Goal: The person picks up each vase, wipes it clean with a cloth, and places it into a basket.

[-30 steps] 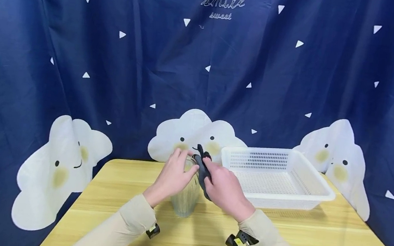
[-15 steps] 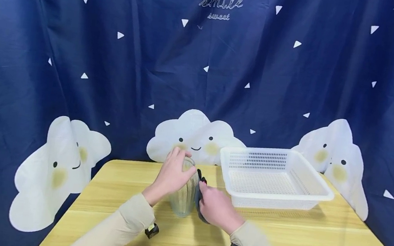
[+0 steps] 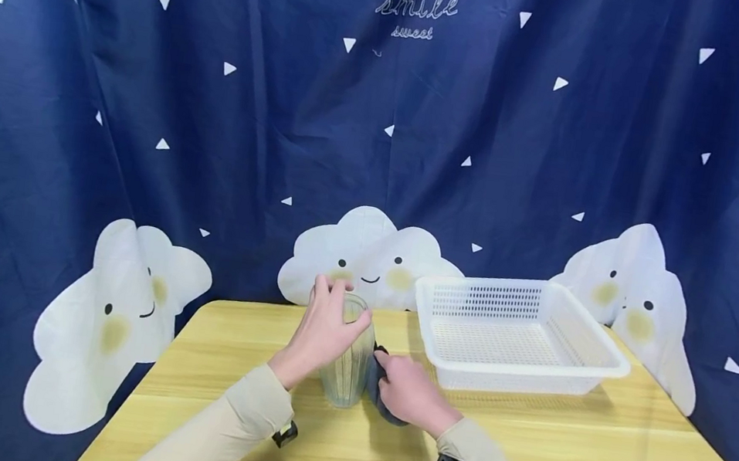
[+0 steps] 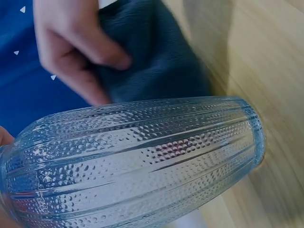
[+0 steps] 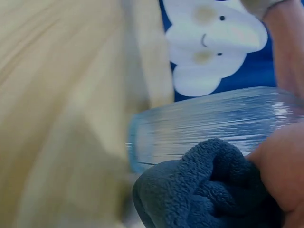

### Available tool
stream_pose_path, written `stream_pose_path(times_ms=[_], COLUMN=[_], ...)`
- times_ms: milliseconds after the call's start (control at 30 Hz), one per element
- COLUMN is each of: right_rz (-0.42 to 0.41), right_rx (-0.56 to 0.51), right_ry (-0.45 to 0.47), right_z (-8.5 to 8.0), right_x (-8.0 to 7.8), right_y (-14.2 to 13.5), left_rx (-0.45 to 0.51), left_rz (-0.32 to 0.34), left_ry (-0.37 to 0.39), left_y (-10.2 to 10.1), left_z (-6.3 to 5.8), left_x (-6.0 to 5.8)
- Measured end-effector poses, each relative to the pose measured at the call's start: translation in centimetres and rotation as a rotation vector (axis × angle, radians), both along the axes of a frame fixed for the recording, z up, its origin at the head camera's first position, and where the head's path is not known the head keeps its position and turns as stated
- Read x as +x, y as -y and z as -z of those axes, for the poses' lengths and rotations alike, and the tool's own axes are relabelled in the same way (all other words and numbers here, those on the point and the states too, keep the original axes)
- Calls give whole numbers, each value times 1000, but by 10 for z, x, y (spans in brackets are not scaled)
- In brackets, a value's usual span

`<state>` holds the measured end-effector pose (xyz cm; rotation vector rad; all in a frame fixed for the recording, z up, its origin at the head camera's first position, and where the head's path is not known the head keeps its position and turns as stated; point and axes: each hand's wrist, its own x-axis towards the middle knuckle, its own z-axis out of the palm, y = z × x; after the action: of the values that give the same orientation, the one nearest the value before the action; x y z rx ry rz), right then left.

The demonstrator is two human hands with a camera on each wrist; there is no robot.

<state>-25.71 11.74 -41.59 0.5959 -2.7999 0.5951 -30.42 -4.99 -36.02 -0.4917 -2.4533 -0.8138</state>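
Note:
A clear ribbed glass vase (image 3: 345, 371) with a dimpled surface stands upright on the table. My left hand (image 3: 323, 331) grips it near the rim, thumb on one side and fingers on the other. Pressed to the vase's right side is a dark blue-grey cloth (image 3: 382, 400), bunched in my right hand (image 3: 414, 394). In the left wrist view the cloth (image 4: 152, 57) lies along the glass under the right fingers. The right wrist view shows the cloth's fuzzy folds (image 5: 204, 185) beside the vase (image 5: 204, 123).
A white perforated plastic basket (image 3: 519, 371) sits at the back right of the wooden table (image 3: 564, 459). Behind the table hangs a navy curtain (image 3: 275, 93) printed with clouds and triangles.
My right hand has moved down the vase's side with the cloth, from near the rim to lower on the body. My left hand has stayed at the top.

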Motion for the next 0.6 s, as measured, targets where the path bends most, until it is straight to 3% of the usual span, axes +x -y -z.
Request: stream_pose_path(times_ms=[233, 367, 467, 600], right_rz=[42, 63, 63, 66], right_rx=[-70, -97, -93, -42], right_ry=[-201, -325, -363, -342], right_z=[-45, -62, -65, -54], right_x=[5, 7, 6, 4], right_y=[-4, -4, -3, 1], left_rx=[11, 4, 20, 43], left_rz=[-40, -54, -34, -2], left_ry=[6, 9, 14, 25], left_y=[0, -1, -1, -1], left_z=[-1, -4, -5, -2], left_x=[3, 6, 8, 8])
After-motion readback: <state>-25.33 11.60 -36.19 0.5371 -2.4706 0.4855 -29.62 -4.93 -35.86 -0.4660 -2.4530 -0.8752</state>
